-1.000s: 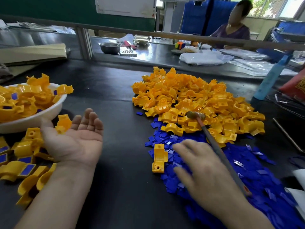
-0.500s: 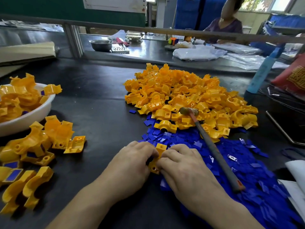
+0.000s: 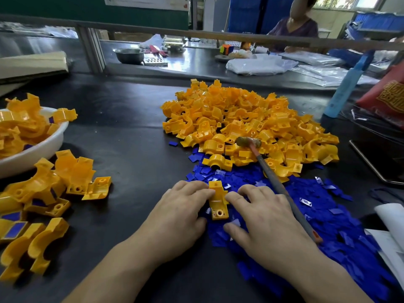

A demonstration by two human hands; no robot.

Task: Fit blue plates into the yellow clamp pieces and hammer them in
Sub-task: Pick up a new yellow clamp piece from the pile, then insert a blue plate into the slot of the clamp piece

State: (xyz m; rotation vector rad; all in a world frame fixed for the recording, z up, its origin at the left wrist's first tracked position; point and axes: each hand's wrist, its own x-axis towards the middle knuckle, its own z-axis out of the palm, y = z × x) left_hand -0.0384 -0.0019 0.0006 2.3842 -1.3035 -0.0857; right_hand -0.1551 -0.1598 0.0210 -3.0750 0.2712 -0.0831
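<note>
- Both hands were down on the dark table (image 3: 131, 149), backs up, meeting at one yellow clamp piece (image 3: 218, 203).
- Left hand (image 3: 181, 213) held the piece's left side with bent fingertips, thumb tucked near its lower end.
- Right hand (image 3: 262, 215) held the right side the same way, its forefinger against the piece's middle.
- That piece lay flat at the near left edge of the spread of blue plates (image 3: 328, 215), its holed end toward the person.
- Whether a plate sat in it already could not be told.
- A hammer (image 3: 273, 178) lay unheld just right of the right hand, its head resting on the heap of yellow clamp pieces (image 3: 251, 114) and its handle slanting across the blue plates.
- At far left stood a white bowl (image 3: 43, 147) piled with yellow pieces, with more loose pieces (image 3: 54, 184) beside it, some showing blue plates.
</note>
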